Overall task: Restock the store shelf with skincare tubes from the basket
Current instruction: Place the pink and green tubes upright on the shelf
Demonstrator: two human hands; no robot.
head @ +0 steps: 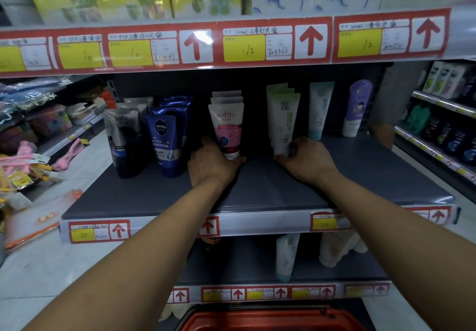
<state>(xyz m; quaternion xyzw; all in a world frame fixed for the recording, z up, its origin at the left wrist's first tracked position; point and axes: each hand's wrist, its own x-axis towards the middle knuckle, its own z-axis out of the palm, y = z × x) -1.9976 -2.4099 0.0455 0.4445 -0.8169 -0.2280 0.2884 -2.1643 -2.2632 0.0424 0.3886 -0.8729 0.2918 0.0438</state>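
On the dark grey shelf [257, 191] stand rows of skincare tubes. My left hand [211, 163] grips the base of the front pink-and-white Softto tube [228, 127], which stands upright on its cap. My right hand [306, 160] holds the bottom of the front pale green tube [283, 122], also upright. More tubes line up behind each. A red basket [270, 320] sits at the bottom edge, its inside hidden.
Left of my hands stand silver Softto tubes [123, 140] and blue Nivea Men tubes [164, 142]. A white-teal tube [319, 109] and a purple tube [358, 106] stand at the right. Boxed goods fill the shelf above; a lower shelf [257, 269] holds several tubes.
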